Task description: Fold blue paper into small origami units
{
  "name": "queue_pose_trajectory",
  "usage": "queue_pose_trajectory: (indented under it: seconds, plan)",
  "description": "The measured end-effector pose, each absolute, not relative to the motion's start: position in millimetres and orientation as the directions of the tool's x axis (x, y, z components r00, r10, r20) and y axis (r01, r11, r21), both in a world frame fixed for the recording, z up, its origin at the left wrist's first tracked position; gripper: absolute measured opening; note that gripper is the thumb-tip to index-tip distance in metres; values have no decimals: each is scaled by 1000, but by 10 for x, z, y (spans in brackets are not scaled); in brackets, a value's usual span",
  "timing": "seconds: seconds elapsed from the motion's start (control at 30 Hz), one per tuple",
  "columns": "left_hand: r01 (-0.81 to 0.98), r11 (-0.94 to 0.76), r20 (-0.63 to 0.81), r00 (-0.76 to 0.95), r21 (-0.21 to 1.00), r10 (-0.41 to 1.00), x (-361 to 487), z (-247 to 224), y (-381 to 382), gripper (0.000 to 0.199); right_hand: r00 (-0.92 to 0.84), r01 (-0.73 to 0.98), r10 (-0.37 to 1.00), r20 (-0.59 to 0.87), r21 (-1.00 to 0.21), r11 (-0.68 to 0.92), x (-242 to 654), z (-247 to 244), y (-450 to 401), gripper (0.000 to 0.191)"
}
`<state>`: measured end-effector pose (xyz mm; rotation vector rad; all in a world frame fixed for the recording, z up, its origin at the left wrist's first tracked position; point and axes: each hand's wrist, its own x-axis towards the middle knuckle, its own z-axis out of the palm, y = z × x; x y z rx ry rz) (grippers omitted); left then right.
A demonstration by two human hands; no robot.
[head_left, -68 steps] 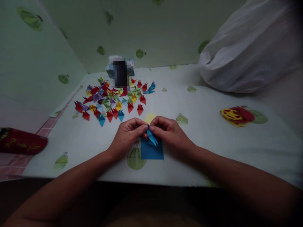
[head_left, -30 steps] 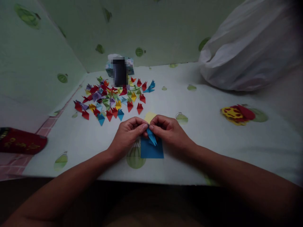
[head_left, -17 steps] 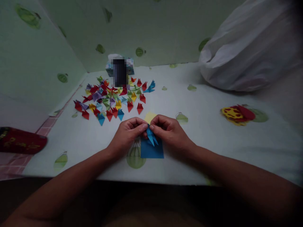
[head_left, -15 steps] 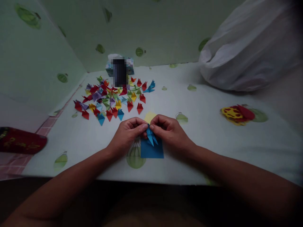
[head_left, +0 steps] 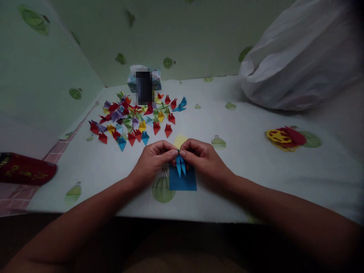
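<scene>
Between my two hands is a piece of folded blue origami paper (head_left: pixel 180 167), its two narrow points hanging down toward me. My left hand (head_left: pixel 157 158) pinches its upper left side between thumb and fingers. My right hand (head_left: pixel 200 156) pinches the upper right side, the two thumb tips almost meeting. The top of the fold is hidden by my fingers. Under it lies a flat blue paper square (head_left: pixel 183 182), and just beyond my fingertips a pale yellow paper (head_left: pixel 180 141) shows on the table.
Many folded paper cranes (head_left: pixel 131 136) in several colours lie spread at the back left, before a tissue box (head_left: pixel 156 79) and a blurred dark object (head_left: pixel 144 88). A white plastic bag (head_left: pixel 284 76) and red and yellow cut-outs (head_left: pixel 284 137) are right. A dark red cylinder (head_left: pixel 28 170) is left.
The folded blue paper has turned slightly between my fingers, so its two points now hang straighter down and apart. Both hands stay almost in place.
</scene>
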<state>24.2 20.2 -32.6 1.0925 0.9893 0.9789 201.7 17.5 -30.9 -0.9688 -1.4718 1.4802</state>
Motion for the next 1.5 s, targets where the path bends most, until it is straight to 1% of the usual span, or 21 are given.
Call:
queue_pose_trajectory:
  seconds: [0.17, 0.37, 0.67, 1.1, 1.3, 1.5]
  plan:
    - [-134, 175, -137, 255, 975, 957, 236, -344, 199, 16, -412, -125, 911, 1, -991, -56, 2029, -342, 188, 19]
    - [-122, 156, -120, 258, 980, 959, 234, -347, 203, 16, -421, -169, 907, 13, -983, -65, 2027, -370, 184, 18]
    - [-110, 133, -102, 251, 985, 963, 223, -347, 199, 14, -422, -131, 907, 3, -990, -57, 2028, -353, 198, 18]
    - [-83, 125, -102, 240, 989, 965, 243, -317, 199, 16, -380, -6, 925, 9, -1000, 7, 2003, -292, 175, 17]
    - [-84, 138, -113, 257, 987, 960, 242, -320, 189, 15, -358, 80, 932, 53, -993, 87, 2013, -286, 178, 16]
    - [-40, 131, -115, 267, 991, 957, 260, -286, 166, 16, -340, 111, 938, 75, -987, 119, 2013, -299, 175, 16]
